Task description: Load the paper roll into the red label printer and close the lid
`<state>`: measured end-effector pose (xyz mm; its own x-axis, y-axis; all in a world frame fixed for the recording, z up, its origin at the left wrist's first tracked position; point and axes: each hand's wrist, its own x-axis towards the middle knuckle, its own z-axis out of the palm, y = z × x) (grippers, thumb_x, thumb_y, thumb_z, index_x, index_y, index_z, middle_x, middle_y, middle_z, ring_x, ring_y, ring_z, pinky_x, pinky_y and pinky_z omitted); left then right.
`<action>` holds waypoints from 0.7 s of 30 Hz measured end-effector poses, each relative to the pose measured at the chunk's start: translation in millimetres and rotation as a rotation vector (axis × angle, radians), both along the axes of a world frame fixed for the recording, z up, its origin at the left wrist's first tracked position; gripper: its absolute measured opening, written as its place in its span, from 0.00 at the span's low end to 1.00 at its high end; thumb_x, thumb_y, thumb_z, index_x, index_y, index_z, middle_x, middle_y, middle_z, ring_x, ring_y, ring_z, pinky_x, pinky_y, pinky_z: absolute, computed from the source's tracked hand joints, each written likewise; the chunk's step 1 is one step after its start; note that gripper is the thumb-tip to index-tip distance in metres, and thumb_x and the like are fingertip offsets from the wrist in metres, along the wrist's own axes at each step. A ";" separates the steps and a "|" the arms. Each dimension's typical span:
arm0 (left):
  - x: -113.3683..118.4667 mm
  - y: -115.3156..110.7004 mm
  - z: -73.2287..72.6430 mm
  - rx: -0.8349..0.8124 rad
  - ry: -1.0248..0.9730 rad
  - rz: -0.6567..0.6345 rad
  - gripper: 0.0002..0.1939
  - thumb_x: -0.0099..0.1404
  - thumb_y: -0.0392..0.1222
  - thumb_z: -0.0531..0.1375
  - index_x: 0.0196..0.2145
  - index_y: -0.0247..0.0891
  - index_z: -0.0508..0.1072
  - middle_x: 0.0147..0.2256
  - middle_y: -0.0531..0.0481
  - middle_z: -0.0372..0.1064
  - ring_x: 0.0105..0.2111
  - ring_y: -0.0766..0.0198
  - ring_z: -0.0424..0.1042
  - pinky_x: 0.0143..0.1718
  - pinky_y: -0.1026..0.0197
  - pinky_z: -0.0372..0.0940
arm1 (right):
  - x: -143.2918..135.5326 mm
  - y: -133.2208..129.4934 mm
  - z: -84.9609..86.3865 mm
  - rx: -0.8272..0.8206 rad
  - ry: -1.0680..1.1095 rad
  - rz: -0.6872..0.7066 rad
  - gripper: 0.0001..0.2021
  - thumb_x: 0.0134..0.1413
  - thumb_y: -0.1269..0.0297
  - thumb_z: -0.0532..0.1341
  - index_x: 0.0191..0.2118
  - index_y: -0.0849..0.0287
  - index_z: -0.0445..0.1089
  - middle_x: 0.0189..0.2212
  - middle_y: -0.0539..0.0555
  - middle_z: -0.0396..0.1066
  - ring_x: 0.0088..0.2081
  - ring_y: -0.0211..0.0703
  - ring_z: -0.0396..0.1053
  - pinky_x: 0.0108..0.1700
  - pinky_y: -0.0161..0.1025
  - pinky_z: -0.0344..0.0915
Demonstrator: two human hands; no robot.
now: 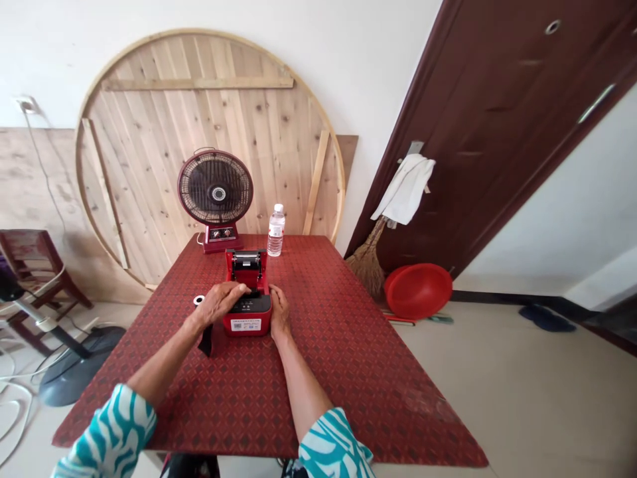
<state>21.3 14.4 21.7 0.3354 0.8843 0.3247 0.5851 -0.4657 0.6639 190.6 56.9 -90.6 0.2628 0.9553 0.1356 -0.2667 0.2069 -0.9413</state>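
A small red-and-black label printer [251, 304] sits on the table with its lid raised, showing a dark roller inside the lid. My left hand [219, 302] lies over the printer's left side, its fingertips curled at the black top edge by the opening. Along the right side, my right hand [279, 311] is wrapped against the casing. Below my left hand a black strip [206, 340] hangs down beside the printer. A small white roll [199, 300] is just left of that hand. What lies under my left fingers is hidden.
The table [338, 372] has a red patterned cover. Behind the printer stand a red fan [215, 192] and a water bottle [275, 231]. A pedestal base [79, 372] and wooden chair [34, 279] are at left; a broom [369, 262] and red basin [421, 291] are at right.
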 end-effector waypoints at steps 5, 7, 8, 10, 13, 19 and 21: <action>6.3 -17.5 -31.6 0.245 -0.126 0.148 0.13 0.64 0.48 0.59 0.41 0.40 0.77 0.38 0.46 0.77 0.41 0.56 0.74 0.51 0.52 0.65 | 3.4 -0.8 -5.7 -0.020 0.012 0.008 0.19 0.50 0.50 0.59 0.42 0.56 0.74 0.40 0.53 0.77 0.42 0.46 0.72 0.45 0.41 0.65; 10.6 -13.8 -37.6 0.243 -0.190 0.169 0.11 0.65 0.45 0.57 0.38 0.40 0.77 0.36 0.46 0.76 0.40 0.58 0.74 0.49 0.53 0.66 | 5.4 -0.8 -8.9 -0.017 -0.001 0.013 0.19 0.50 0.50 0.59 0.42 0.56 0.75 0.40 0.53 0.77 0.42 0.46 0.72 0.44 0.40 0.66; 12.2 -12.1 -38.9 0.238 -0.208 0.171 0.10 0.66 0.44 0.56 0.37 0.40 0.77 0.36 0.46 0.77 0.39 0.58 0.74 0.49 0.53 0.66 | 6.3 -0.9 -10.4 -0.015 -0.009 0.017 0.19 0.50 0.50 0.59 0.42 0.56 0.75 0.40 0.53 0.77 0.42 0.45 0.72 0.44 0.40 0.66; 14.1 -10.7 -38.7 0.238 -0.210 0.165 0.10 0.67 0.43 0.56 0.37 0.41 0.76 0.36 0.47 0.77 0.39 0.59 0.74 0.54 0.50 0.63 | 7.5 -1.2 -13.3 -0.006 -0.028 0.020 0.19 0.51 0.50 0.59 0.43 0.56 0.75 0.40 0.53 0.77 0.41 0.45 0.72 0.43 0.40 0.67; 12.9 -14.1 -34.6 0.293 -0.151 0.145 0.09 0.68 0.42 0.55 0.37 0.42 0.76 0.36 0.50 0.78 0.39 0.60 0.75 0.63 0.43 0.51 | 7.4 -1.9 -16.9 0.017 -0.045 0.006 0.19 0.51 0.50 0.59 0.43 0.56 0.75 0.40 0.53 0.77 0.41 0.45 0.73 0.44 0.40 0.67; 7.6 -22.1 -28.7 0.480 0.026 0.062 0.10 0.70 0.38 0.53 0.39 0.42 0.75 0.37 0.51 0.78 0.40 0.63 0.75 0.65 0.43 0.44 | 9.0 20.7 1.0 0.039 -0.005 -0.023 0.23 0.52 0.47 0.57 0.49 0.56 0.71 0.51 0.58 0.74 0.50 0.48 0.72 0.49 0.44 0.67; 7.5 -23.0 -29.0 0.542 0.074 0.036 0.10 0.69 0.36 0.53 0.40 0.43 0.75 0.37 0.51 0.78 0.40 0.63 0.75 0.65 0.44 0.45 | 10.2 39.1 21.8 0.055 -0.043 -0.015 0.25 0.53 0.45 0.56 0.51 0.55 0.70 0.53 0.59 0.72 0.52 0.48 0.70 0.50 0.45 0.66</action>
<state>28.8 -8.6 -7.3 0.3472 0.6084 0.7137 0.6429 -0.7085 0.2912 200.8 96.0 -68.7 0.2696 0.9421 0.1993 -0.2231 0.2624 -0.9388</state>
